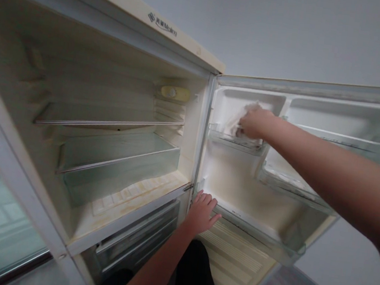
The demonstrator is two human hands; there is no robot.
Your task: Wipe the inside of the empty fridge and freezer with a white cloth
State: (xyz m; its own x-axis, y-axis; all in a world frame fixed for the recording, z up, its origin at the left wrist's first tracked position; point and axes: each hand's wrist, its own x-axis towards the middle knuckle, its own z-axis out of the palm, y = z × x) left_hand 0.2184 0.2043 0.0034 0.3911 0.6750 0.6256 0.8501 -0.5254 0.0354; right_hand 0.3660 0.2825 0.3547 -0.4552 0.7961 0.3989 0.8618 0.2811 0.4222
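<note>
Dark trouser legs [196,275] show below the open fridge [188,45]. On its door [242,172], the small upper bin [216,135] holds part of a pale cloth [232,125], blurred; the right hand [256,122] has its fingers curled closed on it. At the hinge end of the long lower bin [261,237], the left hand [202,213] is open, fingers slightly spread, apparently touching the rim. Inside the fridge, a clear drawer [121,166] sits beneath a glass shelf [109,119].
</note>
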